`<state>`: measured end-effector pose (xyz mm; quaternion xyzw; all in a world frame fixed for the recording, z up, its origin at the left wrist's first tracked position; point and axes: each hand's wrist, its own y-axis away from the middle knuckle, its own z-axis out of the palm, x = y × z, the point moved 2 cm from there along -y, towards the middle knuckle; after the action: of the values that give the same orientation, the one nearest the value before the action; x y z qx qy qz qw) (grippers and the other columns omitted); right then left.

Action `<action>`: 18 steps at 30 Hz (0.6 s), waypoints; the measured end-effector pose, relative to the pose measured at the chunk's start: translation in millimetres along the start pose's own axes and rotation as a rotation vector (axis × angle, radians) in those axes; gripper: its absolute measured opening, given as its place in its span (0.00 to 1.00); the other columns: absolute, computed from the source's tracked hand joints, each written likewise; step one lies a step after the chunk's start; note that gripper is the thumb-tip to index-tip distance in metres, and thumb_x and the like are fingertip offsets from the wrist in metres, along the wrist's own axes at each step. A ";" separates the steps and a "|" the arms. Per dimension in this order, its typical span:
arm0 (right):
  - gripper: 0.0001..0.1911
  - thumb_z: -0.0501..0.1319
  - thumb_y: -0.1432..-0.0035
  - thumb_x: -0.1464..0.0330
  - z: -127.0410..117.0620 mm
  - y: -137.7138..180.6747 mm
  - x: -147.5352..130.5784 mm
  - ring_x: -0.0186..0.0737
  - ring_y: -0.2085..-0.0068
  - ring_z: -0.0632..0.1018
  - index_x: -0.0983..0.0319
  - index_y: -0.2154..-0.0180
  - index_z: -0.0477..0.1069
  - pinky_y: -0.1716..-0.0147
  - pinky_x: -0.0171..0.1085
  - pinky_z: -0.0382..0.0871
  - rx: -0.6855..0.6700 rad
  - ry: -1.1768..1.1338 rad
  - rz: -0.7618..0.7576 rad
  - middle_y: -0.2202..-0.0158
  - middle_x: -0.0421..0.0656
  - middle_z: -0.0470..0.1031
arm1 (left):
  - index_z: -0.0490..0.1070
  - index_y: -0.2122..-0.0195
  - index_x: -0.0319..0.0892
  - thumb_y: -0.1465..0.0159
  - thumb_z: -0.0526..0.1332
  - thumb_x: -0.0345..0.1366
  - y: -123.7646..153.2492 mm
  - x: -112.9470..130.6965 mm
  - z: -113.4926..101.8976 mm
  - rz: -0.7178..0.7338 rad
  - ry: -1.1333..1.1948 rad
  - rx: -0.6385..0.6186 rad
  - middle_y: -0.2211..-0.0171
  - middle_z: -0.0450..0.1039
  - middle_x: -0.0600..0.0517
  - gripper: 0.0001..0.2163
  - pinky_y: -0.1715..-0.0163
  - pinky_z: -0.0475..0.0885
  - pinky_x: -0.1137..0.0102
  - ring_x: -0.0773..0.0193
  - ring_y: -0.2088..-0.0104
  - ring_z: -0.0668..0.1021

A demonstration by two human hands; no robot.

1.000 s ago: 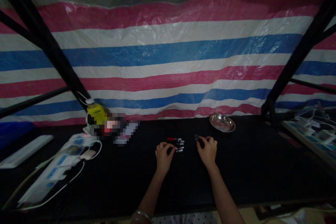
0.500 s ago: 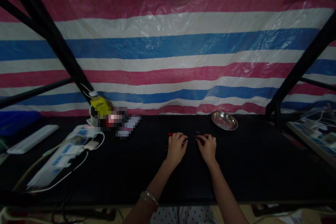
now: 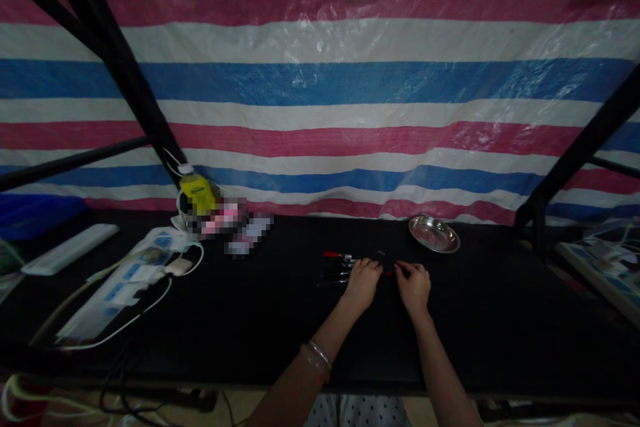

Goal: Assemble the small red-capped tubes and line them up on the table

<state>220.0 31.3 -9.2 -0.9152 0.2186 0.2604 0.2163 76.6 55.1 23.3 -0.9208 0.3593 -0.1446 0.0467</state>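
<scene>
My left hand (image 3: 363, 280) and my right hand (image 3: 415, 285) rest close together on a black table (image 3: 280, 320), fingers curled and pinched. Between their fingertips a small red-tipped part (image 3: 389, 272) shows; both hands seem to pinch it. Just left of my left hand lie several small pen-like pieces (image 3: 336, 265), some red and some black with silver tips. A tiny dark piece (image 3: 381, 253) lies just beyond the hands. A bangle circles my left wrist.
A shiny metal dish (image 3: 434, 234) stands at the back right of the hands. At the left lie a white power strip (image 3: 123, 280) with cables and a yellow bottle (image 3: 197, 191). Black frame bars rise on both sides before a striped tarpaulin.
My left hand has moved right, off the pen-like pieces, and met the right hand. A small red part now sits between the fingertips. The camera view has shifted.
</scene>
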 end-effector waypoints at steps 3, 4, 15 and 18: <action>0.15 0.56 0.46 0.61 -0.9 1.2 -3.5 0.49 0.59 0.71 0.60 0.61 0.77 0.61 0.41 0.61 -0.004 0.000 0.010 0.61 0.50 0.71 | 0.70 0.56 0.41 0.37 0.47 0.24 3.5 -1.4 -0.4 -0.011 0.018 0.007 0.57 0.73 0.47 0.15 0.53 0.64 0.63 0.59 0.55 0.71; 0.15 0.56 0.46 0.61 -0.9 1.3 -4.0 0.49 0.59 0.71 0.59 0.62 0.77 0.61 0.41 0.61 -0.006 -0.006 0.010 0.61 0.50 0.72 | 0.70 0.55 0.41 0.38 0.48 0.23 4.7 -1.5 -0.2 -0.017 0.025 0.014 0.58 0.73 0.47 0.15 0.53 0.64 0.63 0.59 0.55 0.71; 0.19 0.53 0.44 0.58 -3.8 9.4 -20.1 0.41 0.67 0.71 0.65 0.60 0.71 0.65 0.40 0.66 0.272 -0.501 -0.057 0.67 0.46 0.71 | 0.66 0.51 0.43 0.36 0.47 0.25 11.8 -9.8 -2.6 -0.099 0.357 0.370 0.57 0.71 0.48 0.16 0.55 0.70 0.64 0.62 0.57 0.75; 0.21 0.51 0.41 0.59 -3.4 19.4 -40.5 0.39 0.66 0.71 0.64 0.51 0.67 0.64 0.40 0.68 0.273 -0.604 -0.162 0.64 0.47 0.69 | 0.67 0.52 0.43 0.35 0.48 0.28 12.2 -14.7 -4.9 -0.111 0.551 0.542 0.56 0.71 0.48 0.14 0.54 0.71 0.66 0.64 0.56 0.74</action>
<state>180.1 25.5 11.1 -0.7737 0.1041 0.4702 0.4116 57.0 56.1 22.2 -0.8200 0.2567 -0.4782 0.1820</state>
